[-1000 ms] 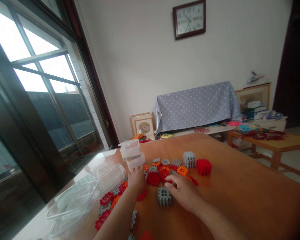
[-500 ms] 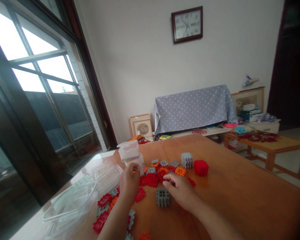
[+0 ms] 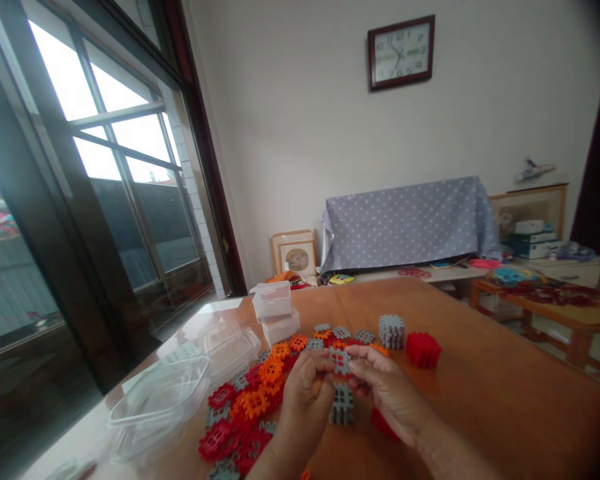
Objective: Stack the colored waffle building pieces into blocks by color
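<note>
Between my two hands is a flat grey interlocking building piece [image 3: 339,361] with a window-like grid. My left hand [image 3: 307,390] pinches its left edge, and my right hand [image 3: 380,380] grips its right side. Just below the held piece stands a stack of grey pieces [image 3: 341,405] on the table. Loose orange pieces [image 3: 273,370] and red pieces [image 3: 216,440] lie heaped to the left of my left hand, with grey ones among them. Part of a red piece [image 3: 383,425] shows under my right hand.
A light grey stack [image 3: 391,331] and a red stack [image 3: 423,350] stand at the right on the wooden table [image 3: 480,393]. Clear plastic containers [image 3: 160,400] lie at the left. Two white boxes [image 3: 273,301] are piled behind the loose pieces.
My left hand has drawn back from the pile with a grey piece. Both hands have come together over the grey stack, and the view has turned slightly left.
</note>
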A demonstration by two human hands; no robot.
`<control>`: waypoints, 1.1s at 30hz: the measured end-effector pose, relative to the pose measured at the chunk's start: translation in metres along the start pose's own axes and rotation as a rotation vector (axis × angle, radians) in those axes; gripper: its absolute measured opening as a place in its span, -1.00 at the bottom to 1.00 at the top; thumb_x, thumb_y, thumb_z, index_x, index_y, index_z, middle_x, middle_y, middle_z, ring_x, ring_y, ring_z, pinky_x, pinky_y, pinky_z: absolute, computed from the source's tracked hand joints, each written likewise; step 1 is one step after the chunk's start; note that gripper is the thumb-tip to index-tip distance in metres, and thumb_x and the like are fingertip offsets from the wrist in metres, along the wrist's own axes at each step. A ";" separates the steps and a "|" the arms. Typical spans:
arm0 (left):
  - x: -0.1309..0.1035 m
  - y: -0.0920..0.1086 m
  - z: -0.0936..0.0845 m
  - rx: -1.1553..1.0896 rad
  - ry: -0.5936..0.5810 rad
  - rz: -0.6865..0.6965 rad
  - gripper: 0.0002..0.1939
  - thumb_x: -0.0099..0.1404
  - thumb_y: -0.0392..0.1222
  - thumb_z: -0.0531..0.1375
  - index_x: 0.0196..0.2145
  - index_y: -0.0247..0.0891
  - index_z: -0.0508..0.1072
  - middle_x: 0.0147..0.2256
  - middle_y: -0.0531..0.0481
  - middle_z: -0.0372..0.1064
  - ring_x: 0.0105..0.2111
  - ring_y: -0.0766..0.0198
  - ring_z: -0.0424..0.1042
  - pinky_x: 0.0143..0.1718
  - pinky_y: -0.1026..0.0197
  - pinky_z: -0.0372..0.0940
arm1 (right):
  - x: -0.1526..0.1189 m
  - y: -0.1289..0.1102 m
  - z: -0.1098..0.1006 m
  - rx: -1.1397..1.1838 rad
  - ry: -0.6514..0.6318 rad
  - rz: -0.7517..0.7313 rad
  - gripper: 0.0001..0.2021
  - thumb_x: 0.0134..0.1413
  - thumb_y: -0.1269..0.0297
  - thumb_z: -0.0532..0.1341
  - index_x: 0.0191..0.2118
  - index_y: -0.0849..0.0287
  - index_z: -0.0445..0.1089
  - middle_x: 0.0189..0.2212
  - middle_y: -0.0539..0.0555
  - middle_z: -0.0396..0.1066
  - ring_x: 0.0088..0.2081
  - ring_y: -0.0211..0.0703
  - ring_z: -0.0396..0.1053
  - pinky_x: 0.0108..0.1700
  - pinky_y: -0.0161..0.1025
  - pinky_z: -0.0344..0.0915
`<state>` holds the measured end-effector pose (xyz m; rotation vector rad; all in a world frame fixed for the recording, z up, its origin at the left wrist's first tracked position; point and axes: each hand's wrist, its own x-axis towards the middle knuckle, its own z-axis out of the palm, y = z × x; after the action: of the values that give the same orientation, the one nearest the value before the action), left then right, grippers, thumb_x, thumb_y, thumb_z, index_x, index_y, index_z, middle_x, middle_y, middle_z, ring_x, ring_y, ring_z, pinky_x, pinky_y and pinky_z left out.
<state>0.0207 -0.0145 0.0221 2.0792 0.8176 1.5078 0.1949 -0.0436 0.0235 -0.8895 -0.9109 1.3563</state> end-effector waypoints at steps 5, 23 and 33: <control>-0.002 0.004 0.004 -0.375 0.029 -0.341 -0.78 0.34 -0.18 0.17 -0.06 -0.19 0.42 -0.08 -0.14 0.45 -0.17 0.19 0.48 -0.13 0.14 0.36 | 0.003 0.004 -0.002 -0.083 0.028 -0.039 -0.62 0.12 0.14 0.33 0.03 0.09 0.36 -0.28 -0.03 0.45 -0.34 -0.24 0.40 -0.28 -0.28 0.24; 0.005 -0.013 -0.008 -0.693 -0.067 -0.759 -0.62 0.11 -0.27 0.32 -0.10 -0.30 0.38 -0.27 -0.03 0.44 -0.36 0.36 0.39 -0.36 0.31 0.25 | 0.010 0.012 -0.018 -0.478 -0.181 -0.108 -0.36 0.03 0.11 0.37 0.23 0.11 0.27 -0.22 0.03 0.42 -0.22 -0.13 0.38 -0.14 -0.20 0.30; 0.000 -0.017 -0.006 -0.716 -0.106 -0.853 -0.59 0.04 -0.21 0.40 -0.17 -0.30 0.39 -0.36 0.02 0.43 -0.45 0.37 0.39 -0.38 0.29 0.26 | 0.013 0.010 -0.030 -0.896 -0.196 -0.163 -0.46 0.03 0.14 0.37 0.14 0.17 0.40 -0.32 0.01 0.37 -0.41 -0.22 0.25 -0.35 -0.27 0.22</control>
<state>0.0117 -0.0022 0.0129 1.0559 0.8064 0.9784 0.2185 -0.0308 0.0027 -1.3158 -1.7632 0.8747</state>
